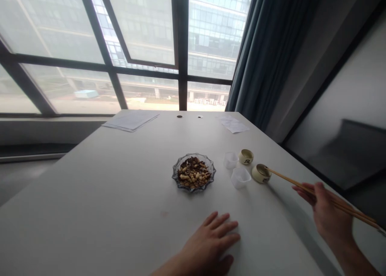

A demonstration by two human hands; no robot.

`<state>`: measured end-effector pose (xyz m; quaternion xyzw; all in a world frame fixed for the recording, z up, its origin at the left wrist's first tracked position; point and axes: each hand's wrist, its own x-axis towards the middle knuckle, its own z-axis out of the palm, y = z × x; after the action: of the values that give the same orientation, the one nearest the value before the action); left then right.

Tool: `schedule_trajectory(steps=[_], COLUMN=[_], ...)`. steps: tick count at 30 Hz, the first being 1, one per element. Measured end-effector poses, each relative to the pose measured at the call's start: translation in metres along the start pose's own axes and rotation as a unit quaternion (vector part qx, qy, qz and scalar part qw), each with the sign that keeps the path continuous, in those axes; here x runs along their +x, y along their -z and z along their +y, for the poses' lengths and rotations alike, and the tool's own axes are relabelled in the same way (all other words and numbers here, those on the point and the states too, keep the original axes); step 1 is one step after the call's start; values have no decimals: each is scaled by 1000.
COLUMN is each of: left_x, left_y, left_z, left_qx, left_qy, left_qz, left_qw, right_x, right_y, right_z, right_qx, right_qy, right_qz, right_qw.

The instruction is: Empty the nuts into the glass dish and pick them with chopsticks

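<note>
My right hand [327, 217] grips a pair of wooden chopsticks [301, 186] at the right side of the white table [105, 195]. Their tips reach into a small cream ceramic cup [261, 174]. A second cream cup [246, 157] stands just behind it. Two small clear plastic cups [240, 177] [230, 160] sit to the left of the ceramic ones. A glass dish of mixed nuts [194, 173] rests at the table's middle. My left hand [211, 239] lies flat on the table near the front edge, fingers spread, holding nothing.
A stack of papers [131, 120] lies at the far left of the table and a creased sheet [233, 125] at the far right. Two cable holes [180, 116] sit near the far edge. Large windows stand behind, a dark curtain [271, 54] to the right.
</note>
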<state>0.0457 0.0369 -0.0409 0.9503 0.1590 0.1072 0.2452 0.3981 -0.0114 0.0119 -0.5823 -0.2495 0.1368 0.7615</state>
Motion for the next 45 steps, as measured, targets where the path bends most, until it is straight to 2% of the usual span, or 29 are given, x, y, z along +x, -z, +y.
schedule_trajectory(steps=[4,9,17,21,23,26,28,30,32,34,37,40,42,45], left_x=[2,4,3,3,2,0,-1,-1,-1,-1,-1,-1,-2,-2], left_y=[11,22,19,16,15,11,9,6,4,1,-3,-7,-10,-15], left_z=[8,16,15,13,12,10,8,7,6,4,-1,-7,-10,-14], left_qx=[-3,0,6,7,4,-2,-1,4,14,28,46,62,81,121], left_qy=[20,33,19,18,18,11,4,-1,-5,-12,-30,-53,-62,-73], left_qz=[-28,-56,-28,-29,-22,-5,5,11,14,17,20,29,38,53], left_qw=[999,998,999,999,1000,1000,1000,1000,1000,999,998,996,994,989], right_x=[-4,-6,-8,-13,-19,-34,-44,-53,-58,-62,-65,-65,-62,-56], right_y=[9,12,24,18,5,-30,-64,-100,-136,-166,-194,-204,-206,-207], right_z=[13,16,12,2,-10,-32,-44,-47,-43,-34,-20,-14,-14,-18], right_qx=[7,-9,-13,0,-13,-71,-94,-82,-81,-109,-158,-174,-171,-165], right_qy=[-30,-43,-26,5,34,85,120,121,104,116,179,209,199,183], right_qz=[4,-18,8,15,-15,-124,-215,-309,-389,-450,-500,-534,-540,-511], right_qw=[1000,999,1000,1000,999,986,965,940,912,879,832,801,800,823])
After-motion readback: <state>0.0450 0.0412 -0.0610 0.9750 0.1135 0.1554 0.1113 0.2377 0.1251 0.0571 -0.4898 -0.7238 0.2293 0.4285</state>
